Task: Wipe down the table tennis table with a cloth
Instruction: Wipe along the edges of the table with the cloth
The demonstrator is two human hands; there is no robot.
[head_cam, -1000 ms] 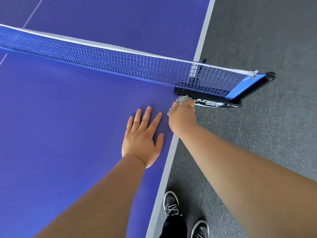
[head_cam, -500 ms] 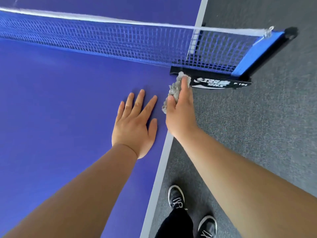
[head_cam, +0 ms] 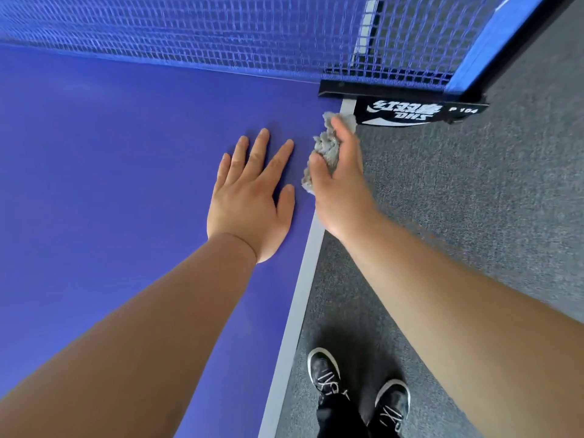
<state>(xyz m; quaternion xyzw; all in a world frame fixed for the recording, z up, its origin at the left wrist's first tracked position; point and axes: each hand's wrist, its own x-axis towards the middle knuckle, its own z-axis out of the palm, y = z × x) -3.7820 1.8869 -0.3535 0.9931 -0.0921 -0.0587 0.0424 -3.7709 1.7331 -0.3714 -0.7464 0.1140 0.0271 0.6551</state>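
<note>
The blue table tennis table [head_cam: 110, 172] fills the left of the view, with its white side line [head_cam: 303, 292] running down to the lower middle. My left hand [head_cam: 251, 197] lies flat on the table, fingers spread and straight. My right hand [head_cam: 339, 181] grips a crumpled grey cloth [head_cam: 324, 147] at the table's right edge, just below the black net clamp [head_cam: 401, 102]. The cloth's far end touches the edge beside the clamp. Most of the cloth is hidden under my fingers.
The blue net [head_cam: 221, 30] stretches across the top, held by a blue and black post [head_cam: 483, 49] at the right. Grey carpet [head_cam: 489, 200] lies beside the table. My black shoes [head_cam: 325, 374] stand on it near the table edge.
The view has moved closer to the net. My right hand with the cloth has slid along the table edge toward the net clamp. My left hand stays flat on the table.
</note>
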